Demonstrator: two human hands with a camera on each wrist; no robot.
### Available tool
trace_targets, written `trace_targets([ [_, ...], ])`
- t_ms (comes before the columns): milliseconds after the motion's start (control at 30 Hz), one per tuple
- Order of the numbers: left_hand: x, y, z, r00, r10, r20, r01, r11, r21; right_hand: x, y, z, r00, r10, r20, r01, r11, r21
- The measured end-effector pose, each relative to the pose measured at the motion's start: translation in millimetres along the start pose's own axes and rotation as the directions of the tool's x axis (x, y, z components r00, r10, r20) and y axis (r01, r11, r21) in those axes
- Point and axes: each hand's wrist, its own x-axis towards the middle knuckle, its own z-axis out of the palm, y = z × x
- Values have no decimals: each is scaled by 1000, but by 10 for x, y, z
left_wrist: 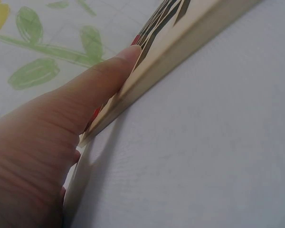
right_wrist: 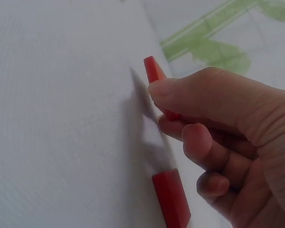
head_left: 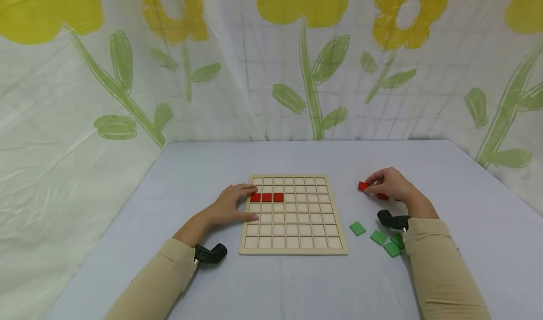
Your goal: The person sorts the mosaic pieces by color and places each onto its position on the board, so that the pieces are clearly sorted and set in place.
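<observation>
One tile [head_left: 362, 186] in right hand [head_left: 392, 184] — beyond board edge [head_left: 336, 215]

Behind the pale tbl [head_left: 203, 164] hangs a white curtain [head_left: 237, 108] w/ 5 yellow flwrs [head_left: 302, 4] & green leaves [head_left: 332, 58].

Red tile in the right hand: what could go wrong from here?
The red tile could slip, since the right hand pinches only part of it. The left hand touches the board, so a nudge might shift it and jostle the three red tiles lying there. The right sleeve is close to the green tiles and might brush them.
</observation>
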Motion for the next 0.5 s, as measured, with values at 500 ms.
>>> trace_targets([
  [500,-2,-8,3,1000,-7,2,7,1000,-8,67,-197,90,994,-104,-12,104,993,-54],
])
